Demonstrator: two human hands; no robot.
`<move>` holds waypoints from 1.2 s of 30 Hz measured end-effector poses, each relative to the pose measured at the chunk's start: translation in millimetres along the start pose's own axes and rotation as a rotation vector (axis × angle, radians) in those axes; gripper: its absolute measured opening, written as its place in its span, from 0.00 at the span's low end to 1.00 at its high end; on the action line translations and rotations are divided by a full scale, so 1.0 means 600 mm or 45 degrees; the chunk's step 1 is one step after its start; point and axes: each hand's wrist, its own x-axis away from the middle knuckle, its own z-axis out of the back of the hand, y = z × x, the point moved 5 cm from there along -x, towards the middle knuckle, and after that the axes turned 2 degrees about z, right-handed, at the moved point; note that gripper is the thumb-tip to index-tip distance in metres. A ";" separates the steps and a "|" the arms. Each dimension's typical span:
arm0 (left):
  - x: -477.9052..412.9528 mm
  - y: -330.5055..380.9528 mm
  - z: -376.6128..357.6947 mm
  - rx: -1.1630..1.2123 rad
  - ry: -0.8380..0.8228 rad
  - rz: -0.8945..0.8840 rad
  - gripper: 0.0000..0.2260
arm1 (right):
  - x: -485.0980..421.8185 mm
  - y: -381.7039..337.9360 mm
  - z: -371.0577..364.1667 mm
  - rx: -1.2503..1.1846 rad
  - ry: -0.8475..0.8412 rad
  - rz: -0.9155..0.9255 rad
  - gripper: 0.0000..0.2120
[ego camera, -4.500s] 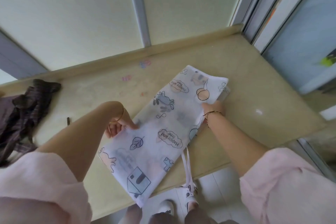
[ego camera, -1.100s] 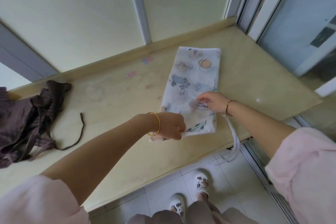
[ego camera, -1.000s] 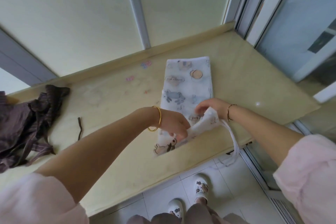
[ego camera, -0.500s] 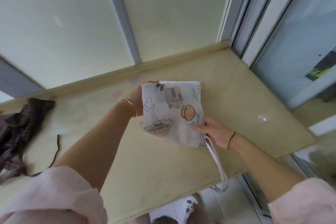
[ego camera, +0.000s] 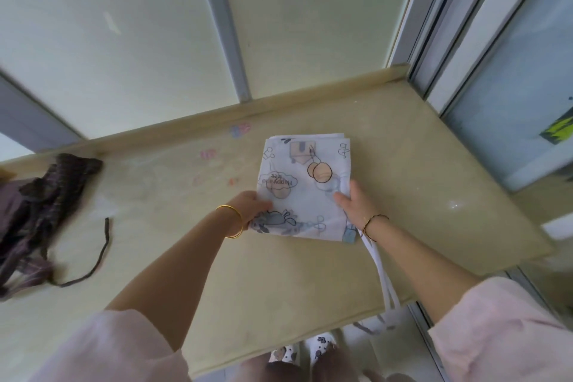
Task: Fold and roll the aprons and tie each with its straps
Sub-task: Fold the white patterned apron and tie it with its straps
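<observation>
Apron [ego camera: 305,192], folded square, on bench [ego camera: 279,288]. Left hand [ego camera: 249,207]: fingers pinching its left edge. Right hand [ego camera: 356,206]: fingers flat, pressing right edge.

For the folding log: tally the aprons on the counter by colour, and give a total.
White printed apron: 1
Dark striped apron: 1
Total: 2
</observation>
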 end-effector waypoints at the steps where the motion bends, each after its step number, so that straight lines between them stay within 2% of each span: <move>1: 0.001 0.000 -0.001 -0.036 0.001 0.032 0.08 | -0.003 0.003 -0.001 0.041 -0.021 -0.037 0.16; 4: 0.003 -0.003 -0.005 -0.052 -0.024 0.109 0.05 | -0.003 0.001 0.001 0.077 -0.055 -0.120 0.14; 7: 0.006 -0.010 -0.011 0.018 -0.092 0.125 0.07 | 0.003 0.003 0.006 -0.019 -0.042 -0.163 0.10; 11: 0.003 -0.007 -0.008 -0.037 -0.038 0.011 0.09 | 0.009 -0.002 0.011 -0.008 -0.031 -0.073 0.08; 13: 0.007 0.005 -0.009 -0.160 0.006 -0.081 0.08 | 0.009 -0.007 0.012 -0.003 -0.011 -0.050 0.04; 16: 0.015 0.025 -0.003 -0.485 0.165 -0.211 0.06 | 0.004 -0.007 0.011 0.030 -0.005 -0.070 0.06; 19: 0.015 0.034 -0.008 -0.635 0.216 -0.225 0.06 | -0.001 -0.005 0.009 0.086 -0.015 -0.085 0.05; 23: 0.006 0.036 -0.011 -0.677 0.200 -0.153 0.12 | 0.000 -0.014 0.008 0.186 -0.036 -0.053 0.08; 28: -0.002 0.035 -0.014 -0.601 0.193 -0.089 0.05 | 0.009 -0.014 0.021 0.267 -0.007 -0.098 0.11; 30: -0.005 0.033 -0.013 -0.597 0.195 -0.081 0.06 | 0.008 -0.010 0.021 0.298 -0.008 -0.122 0.11; 32: -0.004 0.036 -0.013 -0.643 0.184 -0.077 0.05 | 0.007 -0.008 0.019 0.333 -0.020 -0.123 0.14; 36: -0.011 0.035 -0.010 -0.727 0.178 -0.055 0.10 | 0.002 -0.010 0.017 0.428 -0.032 -0.163 0.16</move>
